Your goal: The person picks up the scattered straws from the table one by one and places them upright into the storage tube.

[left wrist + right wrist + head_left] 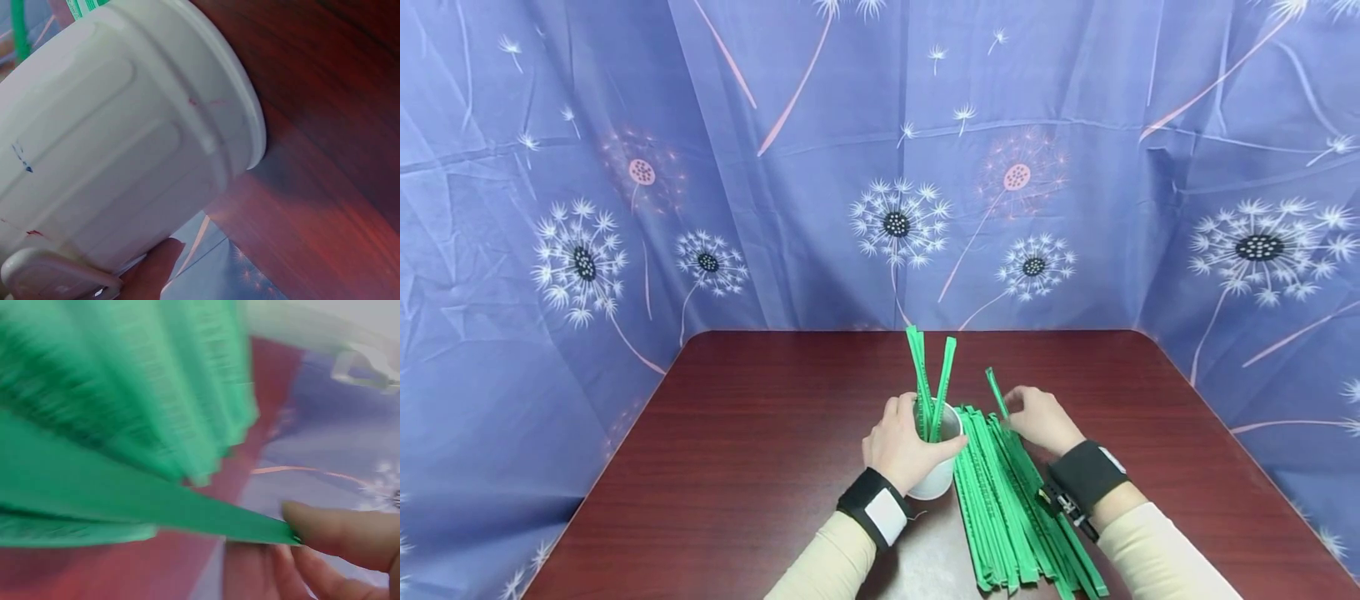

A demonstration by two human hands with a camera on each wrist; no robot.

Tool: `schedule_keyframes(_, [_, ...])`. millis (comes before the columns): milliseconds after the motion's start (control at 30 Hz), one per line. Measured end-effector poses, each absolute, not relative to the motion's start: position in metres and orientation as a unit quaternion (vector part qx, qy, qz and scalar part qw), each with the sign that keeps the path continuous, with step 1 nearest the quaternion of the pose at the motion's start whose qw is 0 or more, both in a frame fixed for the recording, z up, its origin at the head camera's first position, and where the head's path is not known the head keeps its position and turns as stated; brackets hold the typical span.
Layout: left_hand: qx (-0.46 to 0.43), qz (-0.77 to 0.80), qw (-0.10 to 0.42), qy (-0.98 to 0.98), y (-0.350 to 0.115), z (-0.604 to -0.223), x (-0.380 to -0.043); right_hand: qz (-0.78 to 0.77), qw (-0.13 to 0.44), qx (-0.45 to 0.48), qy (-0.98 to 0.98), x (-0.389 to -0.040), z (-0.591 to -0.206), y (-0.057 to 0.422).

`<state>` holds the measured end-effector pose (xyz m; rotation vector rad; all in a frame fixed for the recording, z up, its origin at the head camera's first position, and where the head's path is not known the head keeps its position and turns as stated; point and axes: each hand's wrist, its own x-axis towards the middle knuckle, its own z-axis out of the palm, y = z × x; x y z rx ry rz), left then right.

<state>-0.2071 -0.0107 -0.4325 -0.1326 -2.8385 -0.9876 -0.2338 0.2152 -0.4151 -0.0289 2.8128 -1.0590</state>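
My left hand point(904, 446) grips a white plastic cup point(934, 482) around its upper part, thumb along the near side of the rim. Several green wrapped straws point(946, 379) stand leaning inside it. In the left wrist view the ribbed wall of the cup point(125, 144) fills most of the picture, its base close to the tabletop. To the right, my right hand point(1043, 419) is over the far end of a pile of green wrapped straws point(1000, 500). Between thumb and fingers it pinches the end of one green wrapped straw point(237, 520).
The dark red wooden table point(760, 417) extends to both sides and behind the cup. A blue curtain point(820, 250) with dandelion prints hangs along the back and sides. The straw pile lies right beside the cup, reaching toward the near edge.
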Motion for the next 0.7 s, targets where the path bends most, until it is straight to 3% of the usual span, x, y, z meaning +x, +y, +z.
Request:
schedule_keyframes(433, [-0.039, -0.325, 0.067, -0.942, -0.010, -0.435, -0.209, -0.710, -0.078, 0.007, 0.699, -0.228, -0.353, 0.193])
schedule_keyframes(700, [-0.044, -0.332, 0.071, -0.940, -0.010, -0.433, -0.208, -0.761, -0.146, -0.011, 0.631, -0.224, -0.337, 0.184])
